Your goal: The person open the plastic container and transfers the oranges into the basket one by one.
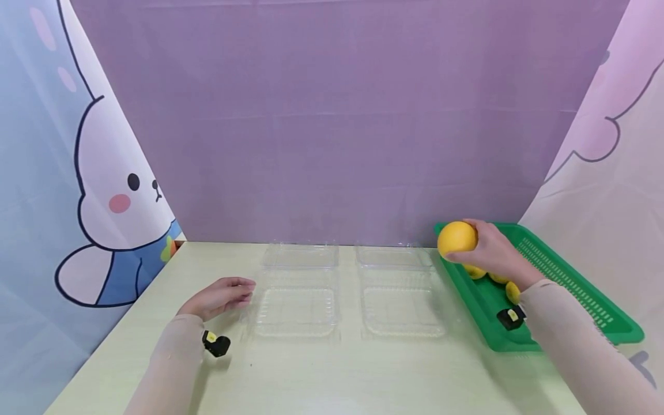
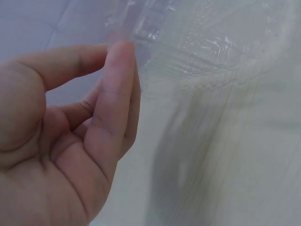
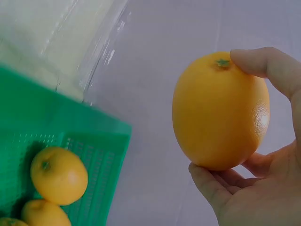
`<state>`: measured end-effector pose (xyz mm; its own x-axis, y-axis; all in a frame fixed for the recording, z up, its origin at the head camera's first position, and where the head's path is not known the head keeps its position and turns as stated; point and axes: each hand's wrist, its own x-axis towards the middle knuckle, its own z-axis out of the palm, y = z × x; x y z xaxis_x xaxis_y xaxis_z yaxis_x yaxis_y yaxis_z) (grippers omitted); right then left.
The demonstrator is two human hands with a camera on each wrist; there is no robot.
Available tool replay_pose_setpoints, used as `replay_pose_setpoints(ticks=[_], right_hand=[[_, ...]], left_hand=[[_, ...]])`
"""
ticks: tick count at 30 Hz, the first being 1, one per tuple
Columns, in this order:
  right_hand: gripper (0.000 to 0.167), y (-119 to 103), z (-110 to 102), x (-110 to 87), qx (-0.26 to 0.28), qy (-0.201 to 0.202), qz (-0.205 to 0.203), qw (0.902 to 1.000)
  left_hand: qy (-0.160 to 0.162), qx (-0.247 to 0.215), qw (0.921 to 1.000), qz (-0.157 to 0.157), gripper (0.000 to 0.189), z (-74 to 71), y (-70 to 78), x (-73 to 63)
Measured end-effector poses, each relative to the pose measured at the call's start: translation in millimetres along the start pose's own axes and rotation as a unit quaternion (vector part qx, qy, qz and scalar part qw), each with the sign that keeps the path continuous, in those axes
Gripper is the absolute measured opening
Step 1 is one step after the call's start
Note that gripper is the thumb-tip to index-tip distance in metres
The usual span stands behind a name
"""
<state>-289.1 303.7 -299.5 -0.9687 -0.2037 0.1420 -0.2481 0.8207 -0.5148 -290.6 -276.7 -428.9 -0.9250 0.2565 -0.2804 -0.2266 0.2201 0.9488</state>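
My right hand (image 1: 487, 248) grips an orange (image 1: 457, 240) above the far left part of a green basket (image 1: 487, 331). In the right wrist view, the thumb (image 3: 263, 63) presses near its green stem mark and the fingers lie beneath. More yellow-orange fruit (image 3: 59, 175) sits in the basket. My left hand (image 1: 220, 297) is at the left side of a clear plastic container (image 1: 297, 311), its fingers loosely bent. Its thumb and forefinger tips come close together in the left wrist view, overlapping the container's edge there.
A second clear container (image 1: 403, 311) lies with its lid folded back, right of the first, on the pale table (image 1: 311, 380). A purple backdrop (image 1: 342, 127) rises behind, with printed cloth (image 1: 124, 225) at both sides. The basket stands at the table's right.
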Motion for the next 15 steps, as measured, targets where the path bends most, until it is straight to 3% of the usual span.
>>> replay_pose_setpoints(ticks=[15], right_hand=[[0.105, 31, -16, 1.6, -0.008, -0.027, 0.024, 0.9993]], left_hand=[[0.003, -0.002, 0.9999, -0.010, 0.053, 0.0, 0.9, -0.9]])
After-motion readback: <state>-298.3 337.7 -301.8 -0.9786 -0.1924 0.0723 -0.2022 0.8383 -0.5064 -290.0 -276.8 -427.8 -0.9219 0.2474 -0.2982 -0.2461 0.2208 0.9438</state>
